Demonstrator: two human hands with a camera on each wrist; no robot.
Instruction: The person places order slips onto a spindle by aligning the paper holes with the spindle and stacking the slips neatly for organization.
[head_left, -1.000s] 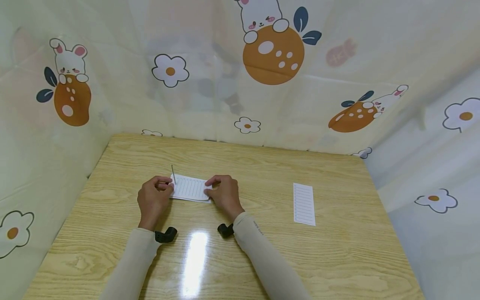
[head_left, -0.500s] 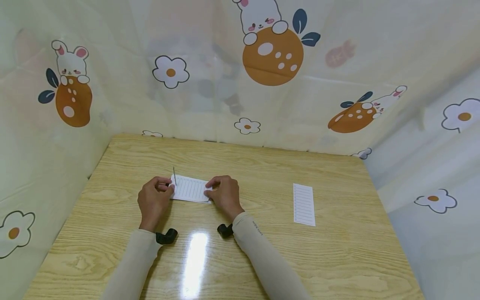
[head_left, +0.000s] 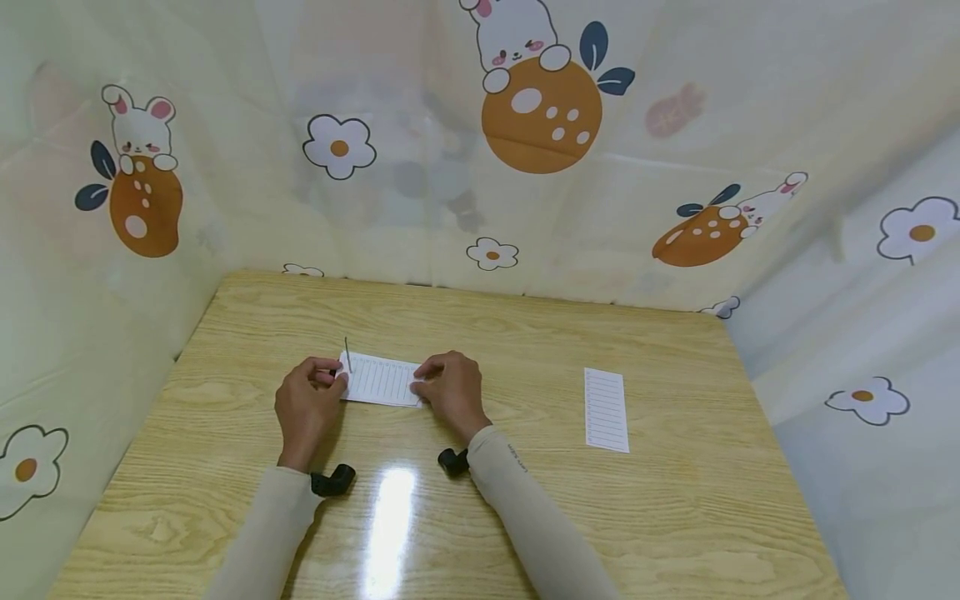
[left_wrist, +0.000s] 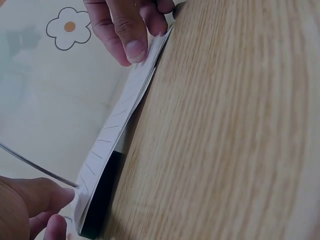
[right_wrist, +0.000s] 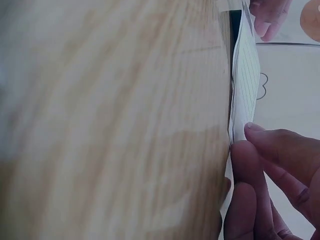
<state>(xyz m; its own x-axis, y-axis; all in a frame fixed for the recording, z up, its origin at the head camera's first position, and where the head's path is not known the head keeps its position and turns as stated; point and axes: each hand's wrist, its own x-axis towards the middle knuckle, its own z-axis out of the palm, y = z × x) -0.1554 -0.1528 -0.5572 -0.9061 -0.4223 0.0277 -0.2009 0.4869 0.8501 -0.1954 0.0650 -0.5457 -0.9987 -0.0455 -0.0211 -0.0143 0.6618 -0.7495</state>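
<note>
A small stack of lined paper slips (head_left: pixel 381 380) lies low over the table between both hands. A thin upright metal spike (head_left: pixel 347 354) passes through its left end, and a dark base (left_wrist: pixel 102 195) shows under that end in the left wrist view. My left hand (head_left: pixel 309 408) pinches the slips' left edge beside the spike, thumb on top. At the opposite end my right hand (head_left: pixel 453 390) pinches the slips between thumb and fingers. From the side the slips bow slightly, their right part lifted off the base (right_wrist: pixel 234 25).
Another lined paper slip (head_left: pixel 606 410) lies flat on the wooden table (head_left: pixel 525 517), off to the right. A curtain (head_left: pixel 420 200) printed with rabbits and flowers hangs along the table's back and sides.
The top slip has settled, its right end now lining up more closely with the paper below it. Both hands keep their grip in nearly the same place.
</note>
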